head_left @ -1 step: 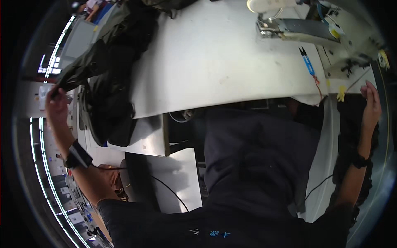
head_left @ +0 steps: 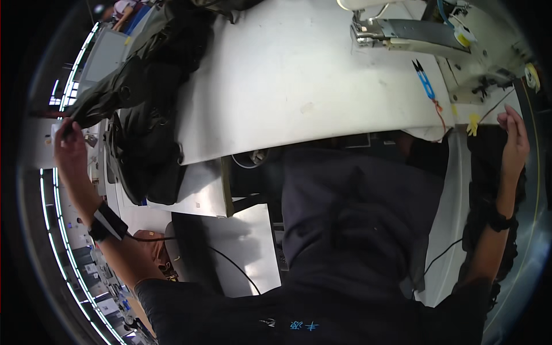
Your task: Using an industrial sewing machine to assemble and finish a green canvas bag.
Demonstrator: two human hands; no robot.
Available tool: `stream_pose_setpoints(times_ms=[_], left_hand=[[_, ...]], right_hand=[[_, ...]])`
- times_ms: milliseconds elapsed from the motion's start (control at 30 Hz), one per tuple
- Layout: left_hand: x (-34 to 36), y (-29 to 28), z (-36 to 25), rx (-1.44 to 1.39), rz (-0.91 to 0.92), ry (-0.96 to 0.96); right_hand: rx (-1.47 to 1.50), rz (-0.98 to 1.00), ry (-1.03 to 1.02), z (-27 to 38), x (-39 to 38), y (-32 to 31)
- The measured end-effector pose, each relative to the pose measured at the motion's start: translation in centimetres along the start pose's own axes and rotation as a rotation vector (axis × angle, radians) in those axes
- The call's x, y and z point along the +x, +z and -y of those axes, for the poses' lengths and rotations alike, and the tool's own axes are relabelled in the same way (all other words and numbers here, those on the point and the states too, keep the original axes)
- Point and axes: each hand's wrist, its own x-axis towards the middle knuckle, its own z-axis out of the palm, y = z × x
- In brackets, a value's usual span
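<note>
My left hand [head_left: 70, 144] grips the end of a dark olive garment [head_left: 146, 123], which is bunched along the left side of the white work table [head_left: 264, 75]. At the far right my right hand [head_left: 512, 135] is raised with loosely bent fingers and nothing visible in it, over dark cloth [head_left: 483, 190] beside the table. Blue thread snips [head_left: 424, 80] with an orange cord lie on the table to the left of that hand, near a yellow tag [head_left: 474, 123].
A sewing machine [head_left: 402, 33] stands at the back right of the table. A lower white board [head_left: 195, 187] juts out under the garment, and black cables hang below. A person in light clothing [head_left: 121, 14] is at the far upper left, with ceiling lights along the left rim.
My left hand has shifted slightly left and up with the garment's end. The table and machine sit slightly higher and further left in the view.
</note>
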Motion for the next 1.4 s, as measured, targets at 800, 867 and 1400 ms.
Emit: stream_pose_setpoints(times_ms=[800, 867, 1400], left_hand=[[-22.7, 29.6, 17.7, 0.219, 0.271, 0.081], [-23.3, 28.9, 17.3, 0.53, 0.293, 0.291], [-28.5, 21.3, 19.0, 0.064, 0.302, -0.114]], right_hand=[[0.156, 0.644, -0.325, 30.3, 1.2, 28.3], [0.148, 0.698, -0.313, 31.2, 1.4, 29.3], [0.268, 0.921, -0.27, 32.4, 4.1, 34.2]])
